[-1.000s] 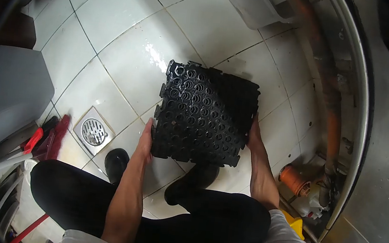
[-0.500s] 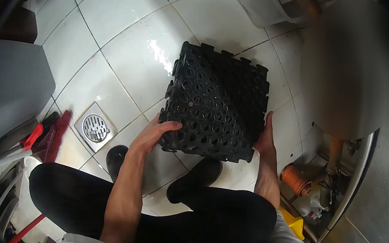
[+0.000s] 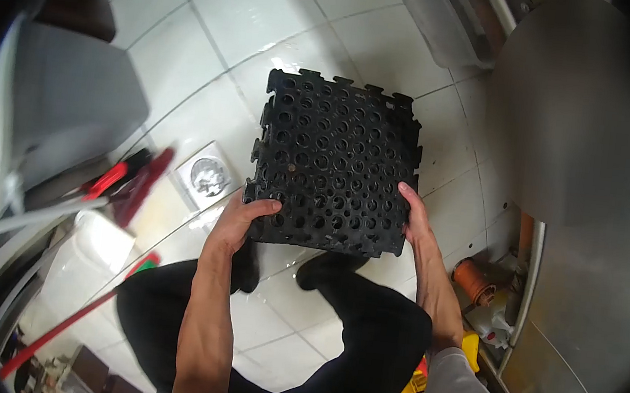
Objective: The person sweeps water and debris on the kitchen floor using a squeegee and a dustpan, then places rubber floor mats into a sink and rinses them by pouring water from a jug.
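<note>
The floor drain (image 3: 210, 175), a little blurred, is in the white tiled floor (image 3: 246, 9), and from this drain I give the places. The black mat (image 3: 335, 152) is just to the right of the drain, in both hands of the person. It has many round holes in rows, and along its edges there are small tabs, like those of a puzzle piece. It looks thick, but I cannot tell if it is one piece or several pieces together. Its near edge hides a part of the black shoes (image 3: 247, 268), which are below and to the right of the drain.

The left hand (image 3: 237, 220), nearer to the drain, grips the lower left corner of the mat; its thumb lies on the upper face. The right hand (image 3: 416, 216), farther to the right of the drain, grips the right edge, also with the thumb on the upper face. The other fingers of both hands are mostly hidden by the mat, so I cannot tell how they are bent.

To the left of the drain, near to it, is a dark red brush (image 3: 143, 188), and above and to the left is a grey box (image 3: 84, 88). Well apart from the drain, on its right side, an orange container (image 3: 473, 281) lies tilted.
</note>
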A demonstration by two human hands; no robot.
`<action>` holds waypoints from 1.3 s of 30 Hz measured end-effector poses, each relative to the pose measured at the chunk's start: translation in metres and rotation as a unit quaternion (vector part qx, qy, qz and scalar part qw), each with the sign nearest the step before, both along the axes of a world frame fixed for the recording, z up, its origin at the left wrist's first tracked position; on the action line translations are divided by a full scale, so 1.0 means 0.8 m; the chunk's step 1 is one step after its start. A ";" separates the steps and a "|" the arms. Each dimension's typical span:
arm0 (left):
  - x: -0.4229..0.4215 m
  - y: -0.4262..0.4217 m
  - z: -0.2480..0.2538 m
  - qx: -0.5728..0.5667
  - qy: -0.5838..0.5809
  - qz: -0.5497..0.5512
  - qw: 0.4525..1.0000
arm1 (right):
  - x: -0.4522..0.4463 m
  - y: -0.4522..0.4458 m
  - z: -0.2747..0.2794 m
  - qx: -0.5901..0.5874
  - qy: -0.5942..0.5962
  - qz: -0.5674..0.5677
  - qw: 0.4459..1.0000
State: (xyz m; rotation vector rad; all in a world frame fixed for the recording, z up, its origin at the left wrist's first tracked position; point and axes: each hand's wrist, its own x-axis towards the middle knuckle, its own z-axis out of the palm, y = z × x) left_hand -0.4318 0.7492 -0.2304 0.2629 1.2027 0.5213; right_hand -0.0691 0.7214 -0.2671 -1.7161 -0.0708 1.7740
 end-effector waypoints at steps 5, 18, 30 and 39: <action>-0.087 -0.026 0.286 -0.010 0.074 0.075 0.994 | -0.107 0.026 0.236 0.002 0.079 0.052 0.996; -0.291 -0.074 0.980 0.169 0.142 0.153 0.963 | -0.335 0.046 0.890 0.221 0.258 0.098 0.935; -0.127 0.220 1.046 0.253 0.006 0.106 0.962 | -0.137 0.318 1.049 0.367 0.142 0.052 0.918; 0.054 0.532 1.066 0.205 0.105 -0.091 0.969 | 0.020 0.483 0.946 0.313 0.220 -0.089 0.920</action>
